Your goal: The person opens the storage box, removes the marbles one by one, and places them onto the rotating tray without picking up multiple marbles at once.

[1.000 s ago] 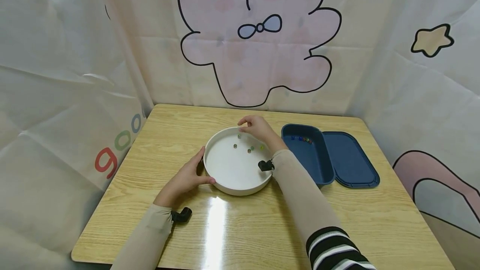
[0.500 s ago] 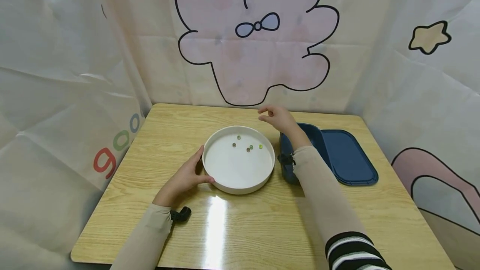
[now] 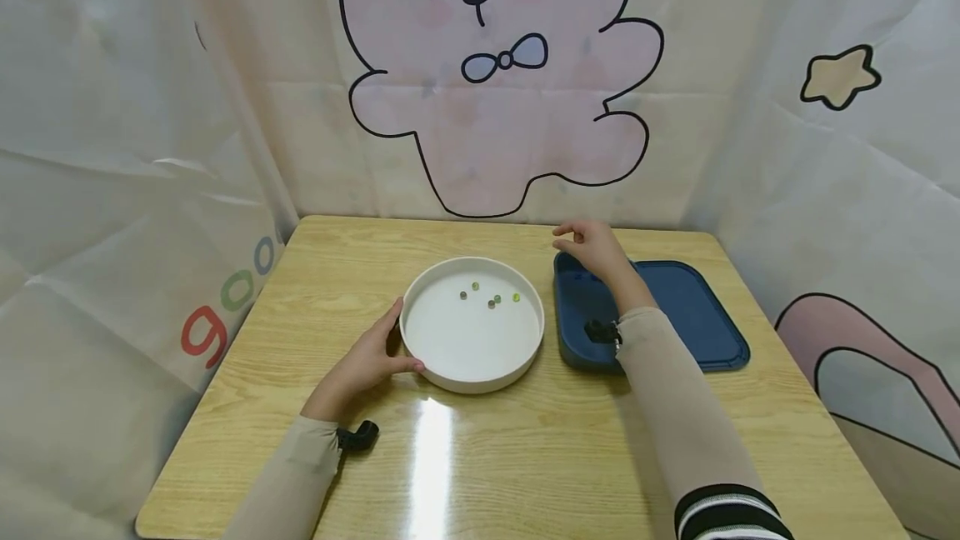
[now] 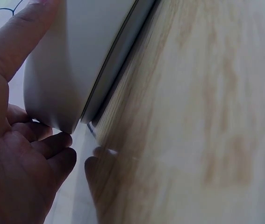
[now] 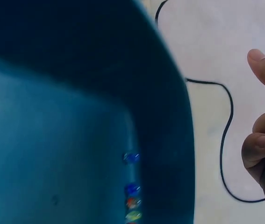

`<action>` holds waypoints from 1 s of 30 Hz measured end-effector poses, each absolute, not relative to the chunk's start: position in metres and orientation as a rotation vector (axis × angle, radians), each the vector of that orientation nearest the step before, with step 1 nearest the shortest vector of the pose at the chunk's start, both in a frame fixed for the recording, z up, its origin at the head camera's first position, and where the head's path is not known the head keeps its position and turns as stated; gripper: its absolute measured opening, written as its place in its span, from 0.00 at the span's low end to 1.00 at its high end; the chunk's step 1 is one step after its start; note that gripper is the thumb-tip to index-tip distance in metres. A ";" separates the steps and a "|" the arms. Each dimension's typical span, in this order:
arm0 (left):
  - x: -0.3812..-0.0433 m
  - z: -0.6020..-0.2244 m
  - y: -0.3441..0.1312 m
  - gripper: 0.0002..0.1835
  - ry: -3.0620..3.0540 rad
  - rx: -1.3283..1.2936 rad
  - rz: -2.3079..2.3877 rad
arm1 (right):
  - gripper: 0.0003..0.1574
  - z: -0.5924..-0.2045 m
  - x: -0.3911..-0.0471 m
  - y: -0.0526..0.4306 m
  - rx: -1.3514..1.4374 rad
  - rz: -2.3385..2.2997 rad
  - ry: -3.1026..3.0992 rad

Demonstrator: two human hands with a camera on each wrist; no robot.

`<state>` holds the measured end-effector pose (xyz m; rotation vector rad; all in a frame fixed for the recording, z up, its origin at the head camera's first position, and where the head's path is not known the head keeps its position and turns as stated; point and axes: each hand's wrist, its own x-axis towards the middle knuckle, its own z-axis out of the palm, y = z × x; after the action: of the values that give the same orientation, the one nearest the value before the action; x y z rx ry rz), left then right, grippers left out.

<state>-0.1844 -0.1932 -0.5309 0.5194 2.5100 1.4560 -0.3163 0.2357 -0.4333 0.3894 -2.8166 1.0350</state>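
Note:
A round white dish (image 3: 472, 348) sits mid-table, holding several small translucent greenish and brownish glass marbles (image 3: 516, 297) toward its far side. My left hand (image 3: 363, 369) rests on the dish's left side, thumb at the near rim and fingers around the outer wall; the left wrist view has this hand (image 4: 15, 154) against the side wall. Over the far end of a dark blue box (image 3: 573, 315) is my right hand (image 3: 596, 252), bent fingers and thumb apart, nothing visible between them. Blue and multicoloured marbles (image 5: 132, 189) line the box's inner edge in the right wrist view.
A flat blue lid (image 3: 693, 307) lies right of the box, against it, partly behind my right forearm. The wooden table (image 3: 480, 473) ends at a cloth backdrop (image 3: 300, 107) behind and on both sides.
My right hand has moved right, from over the dish's far rim to above the blue box's far end. The left hand keeps its place on the dish. The view has shifted slightly.

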 end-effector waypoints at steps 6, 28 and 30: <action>-0.182 -0.531 -0.194 0.73 2.494 0.531 1.482 | 0.20 -0.455 -0.317 0.252 0.308 0.985 -2.877; -0.182 -0.534 -0.193 0.72 2.507 0.537 1.476 | 0.22 -0.487 -0.320 0.275 0.004 0.884 -3.110; -0.183 -0.533 -0.191 0.72 2.494 0.559 1.491 | 0.23 -0.489 -0.321 0.278 -0.034 0.869 -3.125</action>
<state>-0.1830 -0.1912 -0.5333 0.5586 2.4943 1.4912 -0.3212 0.2779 -0.4887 -0.0340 -3.1248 0.8691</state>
